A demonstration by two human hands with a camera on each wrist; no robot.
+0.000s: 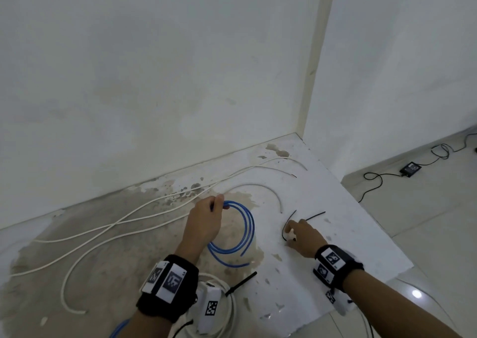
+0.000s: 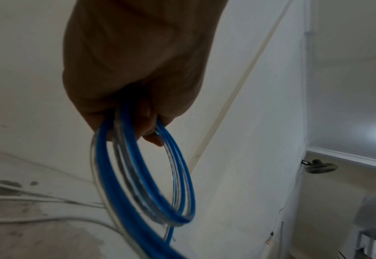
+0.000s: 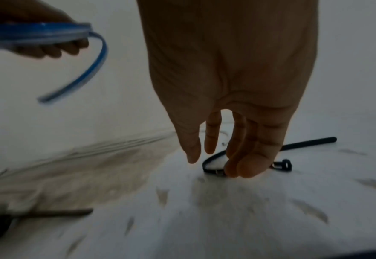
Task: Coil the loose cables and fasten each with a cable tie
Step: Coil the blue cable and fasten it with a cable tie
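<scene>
We see our left hand (image 1: 205, 217) with its grip curled round the top of the blue cable coil (image 1: 245, 230), lifted above the stained floor (image 1: 129, 255) near the wall. Our right hand (image 1: 304, 237), grip spread with fingers straight, touches a black cable tie (image 3: 211, 168) lying on the floor's white patch.

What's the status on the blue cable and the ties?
Left hand grips blue cable coil, untied. Right hand open, fingertips reaching black cable tie on floor. Nothing in the way.
</scene>
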